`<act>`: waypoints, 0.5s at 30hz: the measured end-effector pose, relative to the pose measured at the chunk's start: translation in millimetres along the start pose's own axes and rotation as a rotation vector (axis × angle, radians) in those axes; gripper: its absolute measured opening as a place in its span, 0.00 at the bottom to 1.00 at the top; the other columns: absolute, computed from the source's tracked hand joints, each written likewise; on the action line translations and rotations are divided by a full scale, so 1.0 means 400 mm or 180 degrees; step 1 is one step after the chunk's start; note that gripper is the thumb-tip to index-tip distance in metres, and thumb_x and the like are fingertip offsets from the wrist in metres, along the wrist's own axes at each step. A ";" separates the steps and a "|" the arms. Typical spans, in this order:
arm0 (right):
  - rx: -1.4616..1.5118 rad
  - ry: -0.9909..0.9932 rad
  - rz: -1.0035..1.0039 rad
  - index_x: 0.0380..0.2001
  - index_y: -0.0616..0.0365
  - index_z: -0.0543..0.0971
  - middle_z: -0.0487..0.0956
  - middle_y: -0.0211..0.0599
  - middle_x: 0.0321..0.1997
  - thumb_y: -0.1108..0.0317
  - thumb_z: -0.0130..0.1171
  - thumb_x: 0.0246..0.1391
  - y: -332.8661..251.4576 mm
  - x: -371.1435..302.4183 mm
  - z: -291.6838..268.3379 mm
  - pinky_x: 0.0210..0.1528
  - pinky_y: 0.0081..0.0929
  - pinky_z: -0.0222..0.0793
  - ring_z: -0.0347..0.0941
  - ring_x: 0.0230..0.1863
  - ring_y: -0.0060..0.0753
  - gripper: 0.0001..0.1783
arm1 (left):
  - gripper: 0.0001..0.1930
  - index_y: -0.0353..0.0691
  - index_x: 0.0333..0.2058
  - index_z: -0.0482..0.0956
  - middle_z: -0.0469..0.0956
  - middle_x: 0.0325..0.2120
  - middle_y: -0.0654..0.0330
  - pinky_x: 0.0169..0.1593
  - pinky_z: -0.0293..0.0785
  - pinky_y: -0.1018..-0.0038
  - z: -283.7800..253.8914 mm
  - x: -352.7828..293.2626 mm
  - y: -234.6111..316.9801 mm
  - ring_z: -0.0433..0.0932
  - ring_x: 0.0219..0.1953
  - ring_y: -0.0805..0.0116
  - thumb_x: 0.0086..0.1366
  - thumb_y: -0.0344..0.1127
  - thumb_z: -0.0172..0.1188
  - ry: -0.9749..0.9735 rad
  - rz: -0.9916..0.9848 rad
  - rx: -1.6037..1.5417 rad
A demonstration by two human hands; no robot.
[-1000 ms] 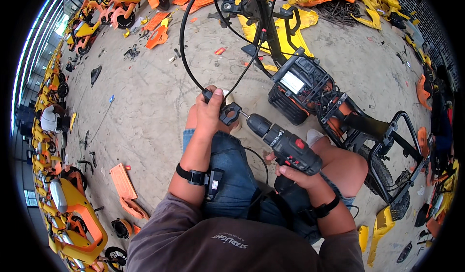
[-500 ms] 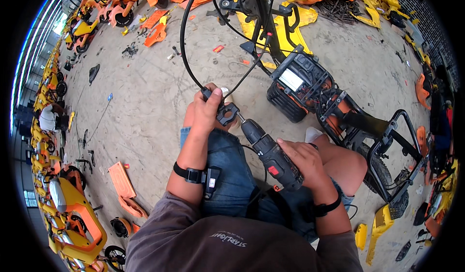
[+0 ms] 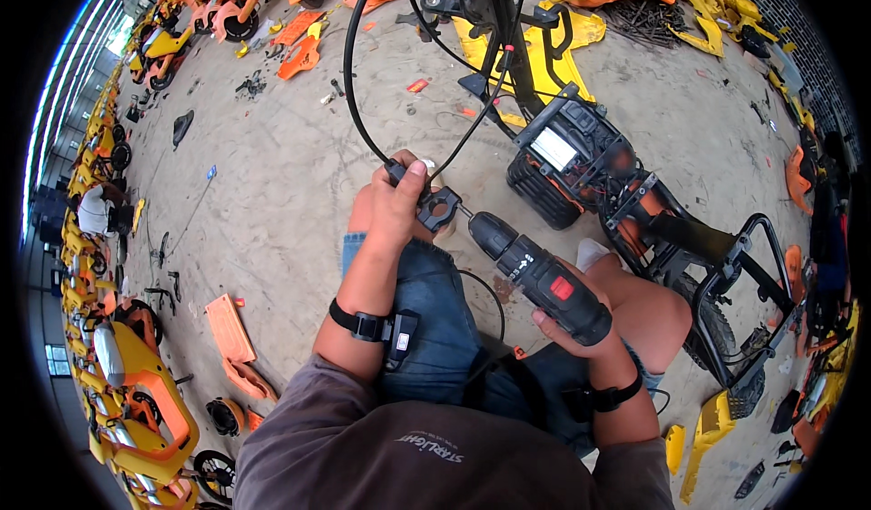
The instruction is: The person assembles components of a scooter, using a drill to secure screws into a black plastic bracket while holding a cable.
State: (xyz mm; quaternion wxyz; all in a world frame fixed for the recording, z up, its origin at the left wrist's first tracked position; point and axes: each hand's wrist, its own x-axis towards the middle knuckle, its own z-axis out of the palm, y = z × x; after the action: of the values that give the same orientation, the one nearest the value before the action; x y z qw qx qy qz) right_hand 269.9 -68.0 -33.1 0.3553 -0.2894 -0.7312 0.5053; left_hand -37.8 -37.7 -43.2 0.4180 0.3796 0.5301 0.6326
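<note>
A stripped black tubular metal vehicle frame (image 3: 694, 231) rests on the grey concrete floor (image 3: 272, 156) beside the right knee. The right hand (image 3: 583, 348) grips a black cordless drill with a red patch (image 3: 544, 283), its bit meeting the small black ring-shaped clamp (image 3: 427, 212) pinched in the left hand (image 3: 396, 200).

Just left of the frame's centre, I have my left hand (image 3: 396, 203) pinched, thumb pointing up; lower right, my right hand (image 3: 564, 336) grips.

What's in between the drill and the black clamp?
In the head view, a thin metal bit sticks out from the drill toward the clamp.
</note>
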 end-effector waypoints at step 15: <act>0.0732 -0.0035 0.0737 0.47 0.62 0.79 0.82 0.34 0.37 0.74 0.67 0.49 0.074 -0.030 0.014 0.41 0.25 0.73 0.78 0.36 0.25 0.19 | 0.21 0.41 0.27 0.69 0.70 0.23 0.65 0.34 0.66 0.77 0.015 0.003 0.023 0.68 0.28 0.75 0.62 0.54 0.59 0.0098 0.0115 0.0171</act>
State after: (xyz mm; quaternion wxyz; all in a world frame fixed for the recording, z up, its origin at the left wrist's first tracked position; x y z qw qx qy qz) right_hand 274.1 -71.0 -65.1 0.3214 -0.3264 -0.6323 0.6248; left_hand -33.9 -35.5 -33.3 0.3879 0.3904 0.5464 0.6314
